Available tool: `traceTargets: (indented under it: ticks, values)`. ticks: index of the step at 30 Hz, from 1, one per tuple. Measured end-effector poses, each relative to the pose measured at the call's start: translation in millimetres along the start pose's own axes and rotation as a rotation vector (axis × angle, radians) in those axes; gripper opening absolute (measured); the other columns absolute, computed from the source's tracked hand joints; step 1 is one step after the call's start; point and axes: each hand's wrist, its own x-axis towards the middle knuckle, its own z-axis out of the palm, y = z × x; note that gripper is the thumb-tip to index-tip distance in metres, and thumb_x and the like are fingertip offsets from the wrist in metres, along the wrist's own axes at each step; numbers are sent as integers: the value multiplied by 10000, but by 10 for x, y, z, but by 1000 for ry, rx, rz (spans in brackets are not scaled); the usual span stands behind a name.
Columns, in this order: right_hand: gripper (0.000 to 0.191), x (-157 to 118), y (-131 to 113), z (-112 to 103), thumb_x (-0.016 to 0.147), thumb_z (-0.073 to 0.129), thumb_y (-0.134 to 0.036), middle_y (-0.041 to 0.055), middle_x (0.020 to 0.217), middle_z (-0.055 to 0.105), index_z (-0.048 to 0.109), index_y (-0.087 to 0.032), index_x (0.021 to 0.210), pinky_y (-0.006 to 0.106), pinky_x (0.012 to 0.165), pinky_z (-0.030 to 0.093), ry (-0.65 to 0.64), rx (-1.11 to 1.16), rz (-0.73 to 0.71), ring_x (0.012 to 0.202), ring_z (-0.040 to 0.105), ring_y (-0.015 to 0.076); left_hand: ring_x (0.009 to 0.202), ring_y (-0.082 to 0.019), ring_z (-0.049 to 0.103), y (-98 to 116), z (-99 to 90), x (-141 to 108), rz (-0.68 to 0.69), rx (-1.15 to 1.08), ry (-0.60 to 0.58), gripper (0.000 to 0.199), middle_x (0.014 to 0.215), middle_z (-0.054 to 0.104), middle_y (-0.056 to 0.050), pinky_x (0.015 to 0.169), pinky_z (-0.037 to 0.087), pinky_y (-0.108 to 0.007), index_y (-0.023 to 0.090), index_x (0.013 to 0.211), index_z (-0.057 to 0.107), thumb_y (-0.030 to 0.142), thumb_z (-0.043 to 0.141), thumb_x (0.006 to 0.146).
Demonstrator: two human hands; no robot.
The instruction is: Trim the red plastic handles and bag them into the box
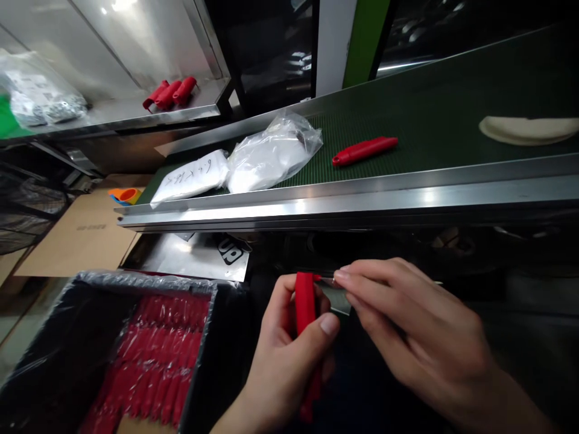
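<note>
one green belt [434,114] behind red piece [306,301]

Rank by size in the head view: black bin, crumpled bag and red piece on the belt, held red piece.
Black bin
Crumpled bag
Unsure: held red piece, red piece on belt; left hand partly hides the held one, which is nearer.

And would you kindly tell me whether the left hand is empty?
No, the left hand is wrapped around a long red piece.
</note>
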Motion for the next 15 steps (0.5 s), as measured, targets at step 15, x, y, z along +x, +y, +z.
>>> traceTargets:
  ticks: [15]
  values:
    - [394, -30, 25, -15, 833, 615, 9, 148, 1087, 665, 641, -108, 1208, 418, 764, 495, 9, -185, -118, 978, 624, 263, 441, -27, 421, 25, 15, -34, -57, 50, 32, 338, 671, 460, 87, 405, 388, -118, 260, 1031, 445, 377, 706, 850]
